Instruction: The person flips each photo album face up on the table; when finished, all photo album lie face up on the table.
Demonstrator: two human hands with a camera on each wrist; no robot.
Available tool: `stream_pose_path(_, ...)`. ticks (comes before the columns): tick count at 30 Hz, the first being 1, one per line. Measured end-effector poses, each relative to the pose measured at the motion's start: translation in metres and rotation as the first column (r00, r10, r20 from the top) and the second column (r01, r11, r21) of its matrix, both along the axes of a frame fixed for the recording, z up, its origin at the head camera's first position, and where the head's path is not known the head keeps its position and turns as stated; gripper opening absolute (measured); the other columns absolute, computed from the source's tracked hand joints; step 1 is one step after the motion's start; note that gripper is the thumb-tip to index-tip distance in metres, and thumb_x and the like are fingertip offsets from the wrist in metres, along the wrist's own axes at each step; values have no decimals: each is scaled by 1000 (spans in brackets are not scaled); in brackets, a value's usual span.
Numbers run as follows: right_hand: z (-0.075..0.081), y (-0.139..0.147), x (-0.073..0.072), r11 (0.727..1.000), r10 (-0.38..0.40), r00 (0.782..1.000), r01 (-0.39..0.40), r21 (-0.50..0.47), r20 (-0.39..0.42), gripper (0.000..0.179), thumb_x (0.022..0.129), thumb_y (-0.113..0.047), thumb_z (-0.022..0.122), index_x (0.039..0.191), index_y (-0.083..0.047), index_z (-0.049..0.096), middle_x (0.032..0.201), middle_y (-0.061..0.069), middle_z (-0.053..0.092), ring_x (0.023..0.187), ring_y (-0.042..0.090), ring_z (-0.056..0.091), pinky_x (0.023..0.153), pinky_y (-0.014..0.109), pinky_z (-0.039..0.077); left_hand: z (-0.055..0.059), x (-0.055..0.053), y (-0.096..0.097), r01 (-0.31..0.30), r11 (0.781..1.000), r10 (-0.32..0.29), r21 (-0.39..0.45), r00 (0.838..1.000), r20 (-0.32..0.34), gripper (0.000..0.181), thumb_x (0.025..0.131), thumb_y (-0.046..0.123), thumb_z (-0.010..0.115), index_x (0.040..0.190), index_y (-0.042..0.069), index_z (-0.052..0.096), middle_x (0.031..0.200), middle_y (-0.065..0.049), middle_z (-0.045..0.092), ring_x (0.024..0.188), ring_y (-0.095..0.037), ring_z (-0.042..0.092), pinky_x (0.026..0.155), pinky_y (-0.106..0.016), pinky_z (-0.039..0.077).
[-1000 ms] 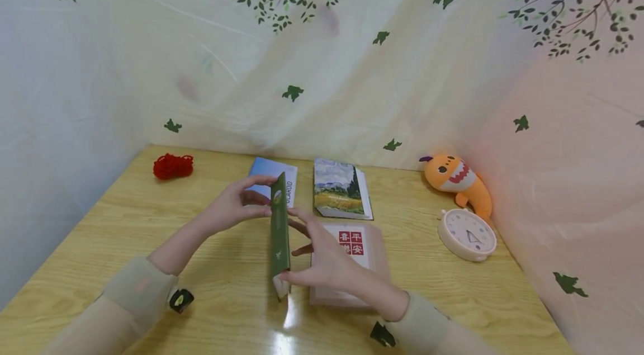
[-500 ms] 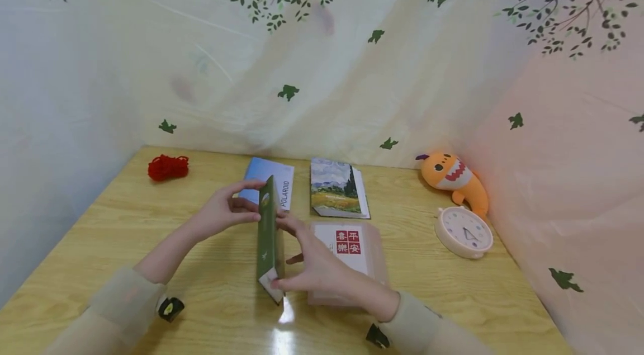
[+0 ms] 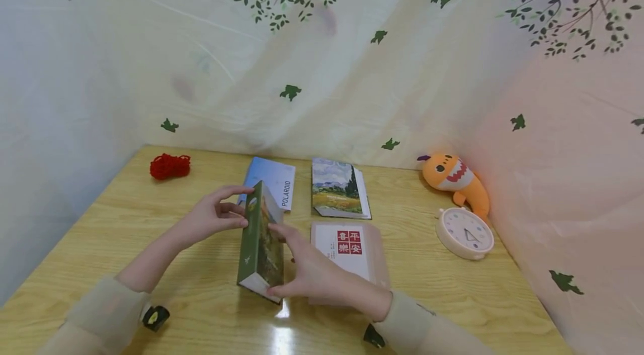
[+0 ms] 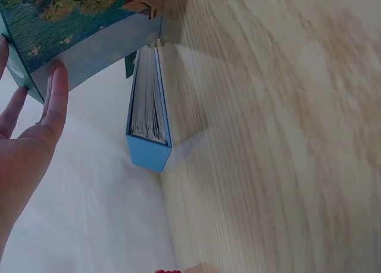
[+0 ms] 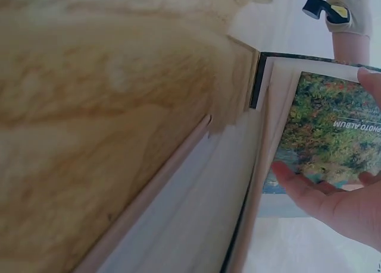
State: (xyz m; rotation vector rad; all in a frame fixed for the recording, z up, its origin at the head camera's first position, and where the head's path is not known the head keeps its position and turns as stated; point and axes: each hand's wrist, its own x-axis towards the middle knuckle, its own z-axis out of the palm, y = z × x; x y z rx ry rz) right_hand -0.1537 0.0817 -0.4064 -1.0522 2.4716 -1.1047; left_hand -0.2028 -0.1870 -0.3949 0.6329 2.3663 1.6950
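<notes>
A thick photo album (image 3: 271, 249) with a green spine and a painted cover stands tilted on its lower edge, leaning left, between the hands. The left hand (image 3: 208, 221) grips the far upper end of its spine, fingertips and thumb around the corner. From the right, the right hand (image 3: 314, 268) holds the album, thumb by the near lower corner and fingers against the cover. In the right wrist view the cover (image 5: 336, 130) bears the words "PHOTO ALBUM". The left wrist view shows the left fingers (image 4: 56, 100) at the album's edge.
Behind the album lies a blue POLAROID album (image 3: 271, 173), with a landscape-painted album (image 3: 336, 190) to its right. A pink album (image 3: 374, 249) with red characters lies beside the right hand. Red yarn (image 3: 170, 166), an orange plush shark (image 3: 455, 179) and a pink clock (image 3: 465, 233) stand farther out.
The album has shifted left and tipped leftward, so its painted cover now shows more. Both hands have moved left with it, keeping their hold.
</notes>
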Motion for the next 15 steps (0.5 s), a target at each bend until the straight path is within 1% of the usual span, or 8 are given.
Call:
stream_pose_path(2,-2,1,-1,1000,-14,1000,15,26,-11,106,70,-42,82,149,-32,12,147,-5,31,128,15,41,103,36,41,-1,0,-2,-2,1000,2,-10,1000,2,65,83,19,73,141,13,42,146,-13,34,106,-30,59,79,-29,55)
stream_pose_path(4,-3,1,-2,999,-17,1000,18,45,-21,105,70,-41,82,149,-30,14,146,-4,32,128,15,42,105,37,39,-3,0,-3,-4,1000,4,-16,1000,8,66,83,20,73,141,14,42,146,-14,33,107,-31,58,79,-29,55)
stream_pose_path(7,-5,2,-3,997,-10,999,13,74,-44,103,70,-39,82,148,-28,16,150,-3,29,130,15,41,105,37,38,-6,-1,-6,-5,1000,5,-19,1000,11,66,83,20,73,141,14,42,147,-13,32,109,-32,57,78,-29,55)
stream_pose_path(11,-10,1,-5,988,15,993,3,153,-113,98,71,-39,81,148,-21,22,156,-1,21,134,19,37,107,37,37,-10,-1,-12,-5,1000,6,-12,1000,30,66,83,19,73,141,13,42,146,-13,32,109,-31,56,78,-29,55)
stream_pose_path(13,-12,0,-6,979,33,986,1,203,-161,97,72,-38,81,148,-17,24,157,1,18,136,22,34,107,38,37,-12,-1,-15,-6,1000,6,-11,999,44,66,83,19,73,141,12,42,146,-14,31,109,-31,56,78,-29,55)
stream_pose_path(15,-13,0,-6,970,47,980,1,242,-193,97,73,-39,80,149,-16,24,157,3,17,138,24,32,106,39,37,-14,-2,-17,-6,1000,7,-16,998,59,66,83,20,73,141,12,42,147,-14,30,110,-32,56,78,-29,55)
